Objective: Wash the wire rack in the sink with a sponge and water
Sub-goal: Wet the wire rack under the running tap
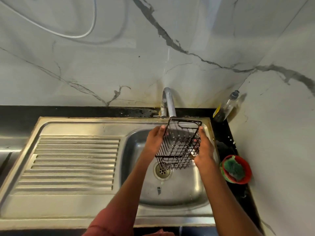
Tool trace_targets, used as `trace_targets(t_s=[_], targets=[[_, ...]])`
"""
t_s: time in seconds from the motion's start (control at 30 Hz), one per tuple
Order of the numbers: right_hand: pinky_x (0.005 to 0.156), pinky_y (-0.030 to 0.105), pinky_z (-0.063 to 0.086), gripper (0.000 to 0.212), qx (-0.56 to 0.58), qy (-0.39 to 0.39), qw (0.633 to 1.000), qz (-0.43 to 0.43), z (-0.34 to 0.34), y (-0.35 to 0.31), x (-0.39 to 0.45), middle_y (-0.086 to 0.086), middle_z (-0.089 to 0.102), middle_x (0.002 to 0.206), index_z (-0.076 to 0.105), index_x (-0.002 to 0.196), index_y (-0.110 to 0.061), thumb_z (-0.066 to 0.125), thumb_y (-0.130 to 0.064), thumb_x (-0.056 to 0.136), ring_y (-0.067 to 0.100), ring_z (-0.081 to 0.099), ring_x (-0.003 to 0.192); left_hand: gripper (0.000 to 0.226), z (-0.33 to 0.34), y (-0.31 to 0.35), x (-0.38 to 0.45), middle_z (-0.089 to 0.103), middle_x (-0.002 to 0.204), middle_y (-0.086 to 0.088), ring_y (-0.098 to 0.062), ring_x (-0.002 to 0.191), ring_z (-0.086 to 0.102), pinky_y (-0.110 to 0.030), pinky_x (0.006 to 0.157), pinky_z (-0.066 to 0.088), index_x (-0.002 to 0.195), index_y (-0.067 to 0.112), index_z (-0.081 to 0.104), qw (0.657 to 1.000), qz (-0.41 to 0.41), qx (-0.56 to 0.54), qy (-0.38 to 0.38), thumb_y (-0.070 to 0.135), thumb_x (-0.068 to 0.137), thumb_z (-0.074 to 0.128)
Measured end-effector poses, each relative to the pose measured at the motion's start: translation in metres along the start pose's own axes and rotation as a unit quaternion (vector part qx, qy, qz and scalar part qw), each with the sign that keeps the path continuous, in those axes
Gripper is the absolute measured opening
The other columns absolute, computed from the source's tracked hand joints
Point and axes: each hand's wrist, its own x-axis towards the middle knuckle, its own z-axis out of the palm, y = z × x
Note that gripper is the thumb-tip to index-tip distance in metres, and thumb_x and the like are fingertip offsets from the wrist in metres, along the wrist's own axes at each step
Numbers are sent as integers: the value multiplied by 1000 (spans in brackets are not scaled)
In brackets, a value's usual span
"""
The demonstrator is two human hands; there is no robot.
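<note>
White marble-patterned wall panels with grey veins rose behind a black countertop (226, 132), into which a stainless steel sink (179, 193) with a ribbed draining board (71, 162) on its left was set. Over the basin, both hands held a black wire rack (179, 143) — a long, narrow basket of gridded wire — tilted so that its far end sat just under the spout of the chrome tap (168, 103) and its near end hung above the drain (162, 170). Drops of water showed on and around the wires. The left hand (156, 139) lay along the rack's left side with its fingers reaching up toward the top rim, gripping that edge; the right hand (203, 149) clasped the right side, fingers wrapped round the wire and the thumb along the outer edge. Whether either hand pressed anything else against the rack could not be told. On the counter to the right of the basin stood a red bowl (245, 178) holding a green sponge (234, 168) — well apart from the hands. Farther back in the corner leaned a clear bottle (225, 108) with a grey cap and dark liquid in its base. A reddish sleeve (105, 222) covered the left forearm near the bottom edge.
</note>
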Motion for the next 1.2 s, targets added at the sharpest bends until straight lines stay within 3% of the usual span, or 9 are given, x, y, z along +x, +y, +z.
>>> trace_targets(t_s=[0.1,0.2,0.33,0.47,0.57,0.67,0.83,1.07,1.2], targets=[[94,69,43,104,42,-64,996,53,-7,6,0,12,55,141,60,133,-29,81,-82,46,44,45,131,33,-6,-28,-19,69,116,4,-9,108,62,-40,102,51,127,30,64,999,7,44,-22,49,107,45],[92,74,42,111,63,-82,992,68,-16,10,-6,15,45,150,51,142,-29,80,-82,49,50,38,135,41,-14,-51,-26,70,106,5,-22,108,65,-55,108,46,109,43,64,994,-59,89,35,72,100,36],[86,82,40,120,97,-98,985,108,-27,11,-5,16,35,157,40,150,-31,83,-80,49,55,30,140,56,-30,-52,-41,70,108,0,-25,112,63,-37,96,39,112,16,73,987,-133,-33,89,60,104,40],[90,82,38,98,103,-107,974,170,-30,20,-3,23,45,146,47,141,-27,70,-83,65,60,34,134,42,-43,-52,-44,77,87,-5,-25,104,68,-50,111,37,78,18,72,976,-125,-144,107,52,100,59],[83,82,42,82,116,-107,964,214,-32,30,-1,26,47,139,49,137,-20,61,-77,79,60,44,122,32,-47,-31,-42,69,71,2,-20,84,62,-50,106,44,77,20,72,970,-98,-169,143,39,100,65],[80,78,45,77,110,-96,963,227,-32,33,2,26,48,138,47,137,-12,52,-70,87,53,47,120,34,-43,-12,-38,62,68,-1,-17,72,55,-40,84,51,77,14,71,979,-55,-124,153,36,101,64],[87,64,48,71,32,-50,986,153,-26,19,-16,19,41,147,37,151,-17,49,-61,97,40,47,129,42,-28,18,-34,52,57,5,-8,53,43,-24,54,36,80,8,71,986,-26,-1,162,41,104,59],[70,54,59,89,-82,-127,985,79,-7,7,-34,18,38,147,43,148,-28,65,-77,77,45,54,116,26,6,20,-41,66,70,6,-8,61,58,-31,66,48,83,16,74,986,49,126,101,28,103,62],[85,59,56,85,-121,-144,972,144,-3,1,-40,24,59,121,56,116,-17,76,-79,62,45,59,106,19,12,9,-57,71,84,2,-13,74,64,-32,73,51,92,14,77,968,132,210,36,27,101,66]])
